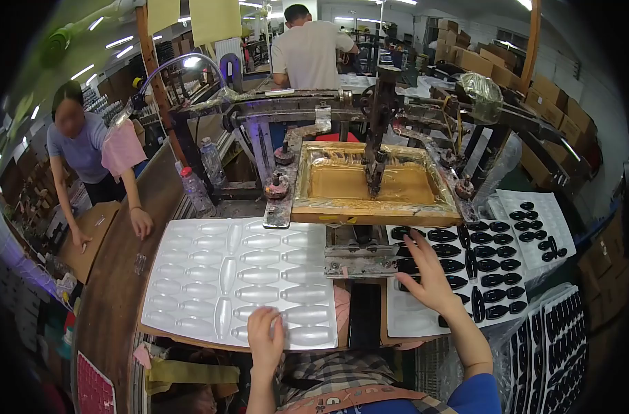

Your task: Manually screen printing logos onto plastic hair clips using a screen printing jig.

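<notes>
My left hand [265, 336] is above the near edge of a white moulded tray [235, 288], its fingers loosely curled and nothing visible in them. Rows of bottle-shaped hollows cover this tray, with no black pieces in them. Further right, my right hand [427, 270] reaches forward with fingers outstretched, beside the right end of a metal fixture [360, 261]. Under and around it, glossy black oval pieces [495, 279] lie in rows on a second white tray [399, 319]. Whether its fingertips touch a piece, I cannot make out. A wooden-framed printing screen [374, 218] sits above the fixture.
A machine arm [376, 131] stands over the screen. Plastic bottles [196, 189] are at its left. More black pieces fill a tray [533, 216] at far right and stacked sheets [550, 348] at lower right. One co-worker [88, 141] is at left, another [309, 55] behind.
</notes>
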Demonstrator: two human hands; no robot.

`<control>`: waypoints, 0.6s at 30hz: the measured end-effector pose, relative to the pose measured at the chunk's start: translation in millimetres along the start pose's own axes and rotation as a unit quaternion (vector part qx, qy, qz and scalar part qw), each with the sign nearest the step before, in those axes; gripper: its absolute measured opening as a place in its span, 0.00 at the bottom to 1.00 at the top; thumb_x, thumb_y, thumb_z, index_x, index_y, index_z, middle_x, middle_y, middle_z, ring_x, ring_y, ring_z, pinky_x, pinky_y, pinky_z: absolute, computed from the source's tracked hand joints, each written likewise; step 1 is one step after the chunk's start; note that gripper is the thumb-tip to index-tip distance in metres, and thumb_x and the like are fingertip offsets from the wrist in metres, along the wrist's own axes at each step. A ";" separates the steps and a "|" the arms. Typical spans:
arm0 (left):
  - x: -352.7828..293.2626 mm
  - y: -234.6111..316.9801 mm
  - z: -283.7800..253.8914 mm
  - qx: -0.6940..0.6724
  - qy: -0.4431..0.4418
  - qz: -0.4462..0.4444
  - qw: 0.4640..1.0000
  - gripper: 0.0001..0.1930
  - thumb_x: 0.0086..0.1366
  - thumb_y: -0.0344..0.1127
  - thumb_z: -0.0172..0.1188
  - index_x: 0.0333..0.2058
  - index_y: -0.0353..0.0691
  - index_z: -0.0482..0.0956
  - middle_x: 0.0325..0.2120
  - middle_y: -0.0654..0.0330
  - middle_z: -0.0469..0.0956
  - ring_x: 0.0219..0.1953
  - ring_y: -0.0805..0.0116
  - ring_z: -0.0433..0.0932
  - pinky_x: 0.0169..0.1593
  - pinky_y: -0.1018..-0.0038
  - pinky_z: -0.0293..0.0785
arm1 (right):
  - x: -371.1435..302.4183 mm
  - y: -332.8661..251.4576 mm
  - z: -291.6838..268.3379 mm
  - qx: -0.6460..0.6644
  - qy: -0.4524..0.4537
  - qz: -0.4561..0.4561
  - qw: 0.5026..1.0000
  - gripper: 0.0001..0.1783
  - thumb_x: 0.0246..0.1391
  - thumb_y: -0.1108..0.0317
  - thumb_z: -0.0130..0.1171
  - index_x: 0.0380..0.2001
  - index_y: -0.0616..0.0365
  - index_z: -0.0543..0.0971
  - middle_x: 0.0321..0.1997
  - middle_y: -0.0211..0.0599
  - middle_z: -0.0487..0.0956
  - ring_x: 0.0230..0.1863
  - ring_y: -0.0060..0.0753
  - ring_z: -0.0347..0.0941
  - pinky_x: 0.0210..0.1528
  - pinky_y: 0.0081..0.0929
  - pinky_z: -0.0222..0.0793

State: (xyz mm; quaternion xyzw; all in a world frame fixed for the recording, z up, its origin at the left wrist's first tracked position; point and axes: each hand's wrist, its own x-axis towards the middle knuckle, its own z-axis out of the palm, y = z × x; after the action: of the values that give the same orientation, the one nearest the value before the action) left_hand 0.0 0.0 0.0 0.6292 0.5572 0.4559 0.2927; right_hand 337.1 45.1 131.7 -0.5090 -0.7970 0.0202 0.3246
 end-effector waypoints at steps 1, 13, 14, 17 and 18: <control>6.4 2.6 -3.7 0.082 0.015 0.021 0.996 0.20 0.53 0.41 0.58 0.44 0.39 0.71 0.52 0.48 0.61 0.58 0.47 0.51 0.58 0.50 0.44 | -1.1 -2.4 -0.9 0.018 0.008 0.011 1.000 0.34 0.45 0.61 0.58 0.55 0.58 0.59 0.59 0.48 0.58 0.58 0.54 0.53 0.58 0.39 0.50; 30.2 -5.1 16.9 0.332 0.030 0.000 0.943 0.26 0.52 0.50 0.58 0.48 0.44 0.70 0.50 0.45 0.61 0.57 0.45 0.51 0.59 0.47 0.34 | -45.7 32.8 -5.8 0.098 0.074 0.137 0.983 0.03 0.46 0.75 0.54 0.24 0.65 0.75 0.34 0.45 0.76 0.35 0.40 0.73 0.37 0.26 0.67; 28.8 -5.8 17.8 0.338 0.042 0.009 0.940 0.25 0.51 0.49 0.59 0.46 0.43 0.71 0.47 0.46 0.62 0.55 0.46 0.54 0.58 0.46 0.35 | -46.7 36.0 -7.6 0.098 0.078 0.139 0.982 0.04 0.46 0.76 0.54 0.21 0.65 0.74 0.33 0.44 0.77 0.33 0.39 0.74 0.35 0.25 0.67; 30.9 -1.0 15.3 0.335 0.036 -0.006 0.941 0.25 0.49 0.49 0.60 0.45 0.43 0.71 0.46 0.46 0.63 0.54 0.47 0.55 0.58 0.46 0.35 | -46.0 37.2 -12.8 0.100 0.079 0.157 0.979 0.06 0.45 0.76 0.55 0.18 0.66 0.72 0.30 0.43 0.77 0.29 0.38 0.73 0.32 0.25 0.67; 30.5 -2.0 16.4 0.335 0.041 -0.004 0.941 0.25 0.48 0.48 0.61 0.44 0.43 0.72 0.46 0.47 0.63 0.53 0.48 0.56 0.57 0.45 0.36 | -45.5 39.3 -13.5 0.094 0.075 0.156 0.980 0.06 0.45 0.76 0.54 0.19 0.66 0.71 0.29 0.42 0.76 0.29 0.38 0.73 0.32 0.25 0.67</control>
State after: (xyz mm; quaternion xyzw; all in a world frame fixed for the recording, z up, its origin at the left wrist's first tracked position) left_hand 12.7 32.3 -0.9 0.6698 0.6915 0.2669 0.0438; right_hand 388.1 22.4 105.4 -0.5943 -0.6756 0.1068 0.4230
